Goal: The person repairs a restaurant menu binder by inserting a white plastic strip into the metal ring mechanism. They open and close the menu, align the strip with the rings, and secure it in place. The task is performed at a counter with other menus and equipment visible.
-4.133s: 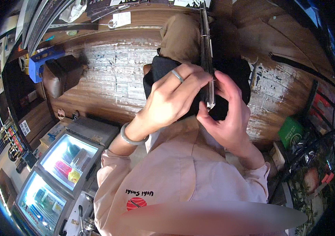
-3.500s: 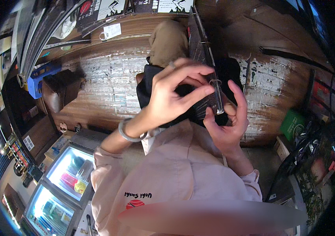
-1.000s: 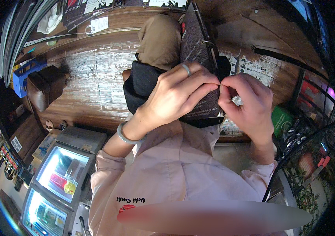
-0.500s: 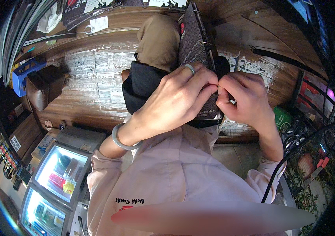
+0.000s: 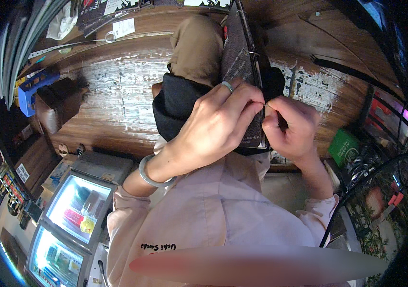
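Observation:
A dark, patterned booklet stands on edge on my lap, leaning against my legs. Light-coloured ties are looped through its bound edge. My left hand, with a ring and a pale bangle, reaches across the lower part of the booklet, thumb and forefinger pinched together at that edge. My right hand pinches from the other side, fingers curled. Between the fingertips shows a short thin strand; whether it is wire or string I cannot make out.
A wooden bench top runs along the far side, with a paper slip on it. At left are a brown leather-like box, a blue plastic holder and a lit glass display case. A green box, cables and plants stand at right.
Both hands stay pinched at the booklet's edge. My right hand has shifted slightly left and turned, its fingers curling tighter. The whole view has shifted a little.

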Motion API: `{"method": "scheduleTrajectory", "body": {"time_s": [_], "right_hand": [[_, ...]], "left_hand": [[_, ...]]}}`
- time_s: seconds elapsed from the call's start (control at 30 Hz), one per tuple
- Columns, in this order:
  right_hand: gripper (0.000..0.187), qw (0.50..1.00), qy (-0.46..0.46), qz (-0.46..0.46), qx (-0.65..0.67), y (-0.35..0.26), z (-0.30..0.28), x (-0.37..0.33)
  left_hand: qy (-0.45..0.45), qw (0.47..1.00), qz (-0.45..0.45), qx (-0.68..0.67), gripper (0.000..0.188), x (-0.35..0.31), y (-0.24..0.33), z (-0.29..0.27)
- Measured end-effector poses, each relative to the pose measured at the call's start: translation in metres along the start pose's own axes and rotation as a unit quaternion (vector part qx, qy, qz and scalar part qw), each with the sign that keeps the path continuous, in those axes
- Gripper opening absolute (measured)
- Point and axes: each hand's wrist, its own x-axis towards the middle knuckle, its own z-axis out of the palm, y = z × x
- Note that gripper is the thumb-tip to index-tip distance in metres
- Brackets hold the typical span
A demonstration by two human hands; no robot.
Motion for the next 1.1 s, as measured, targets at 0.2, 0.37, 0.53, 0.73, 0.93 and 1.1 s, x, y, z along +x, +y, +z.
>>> {"method": "scheduleTrajectory", "body": {"time_s": [0.2,0.37,0.53,0.73,0.93,1.1], "right_hand": [[0.006,0.993,0.081,0.068,0.053,-0.005,0.019,-0.014],[0.008,0.998,0.016,0.043,0.045,-0.008,0.007,-0.008],[0.021,0.996,-0.018,-0.068,-0.050,-0.007,-0.015,0.008],[0.021,0.999,-0.047,0.009,0.021,-0.012,-0.020,0.000],[0.015,1.000,-0.013,-0.002,0.007,-0.014,-0.004,-0.002],[0.007,0.999,0.031,0.022,-0.012,-0.007,-0.004,-0.015]], "left_hand": [[0.007,1.000,-0.027,0.013,0.011,-0.006,0.004,0.005],[0.007,1.000,-0.003,0.019,0.013,-0.011,0.003,0.000],[0.010,0.999,0.028,0.018,0.012,-0.005,0.001,-0.002],[0.091,0.995,0.040,-0.010,0.009,-0.011,0.000,0.001],[-0.037,0.889,0.139,-0.434,0.006,-0.035,0.064,0.000],[-0.231,0.699,0.065,-0.673,0.015,-0.015,0.113,0.018]]}}
